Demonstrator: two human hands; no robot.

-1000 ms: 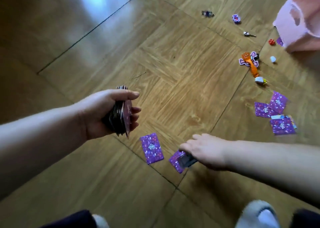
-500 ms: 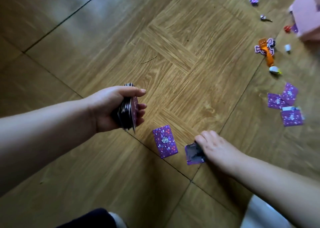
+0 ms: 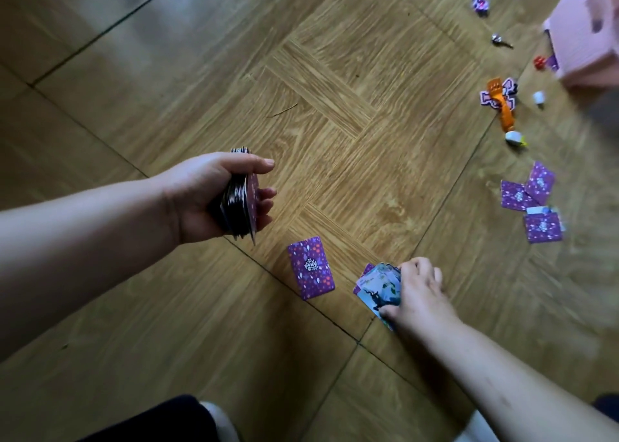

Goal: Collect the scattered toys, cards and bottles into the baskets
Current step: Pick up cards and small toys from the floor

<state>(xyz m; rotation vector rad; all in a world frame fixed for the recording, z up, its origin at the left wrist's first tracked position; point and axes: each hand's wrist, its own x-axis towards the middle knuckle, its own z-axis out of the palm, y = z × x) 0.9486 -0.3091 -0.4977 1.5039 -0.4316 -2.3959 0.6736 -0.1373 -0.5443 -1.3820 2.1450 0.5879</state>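
My left hand (image 3: pixel 214 197) grips a thick stack of cards (image 3: pixel 239 203) on edge, above the wooden floor. A single purple card (image 3: pixel 311 267) lies face down just below and right of it. My right hand (image 3: pixel 418 290) is down on the floor, its fingers curled on a face-up card (image 3: pixel 378 285) that lies over another purple card. Three more purple cards (image 3: pixel 532 203) lie scattered at the right. A pink basket (image 3: pixel 582 39) stands at the top right edge.
Small toys lie near the basket: an orange toy (image 3: pixel 504 106) across a purple piece, a white and yellow toy (image 3: pixel 516 137), a white cap (image 3: pixel 538 98), a red piece (image 3: pixel 539 62), and several tiny figures (image 3: pixel 480 2) further back. My legs show at the bottom edge.
My right hand has lifted the picture card's edge and pulled it over the purple card under it. The view shifted, so the basket sits further up and right. My left hand keeps its stack.
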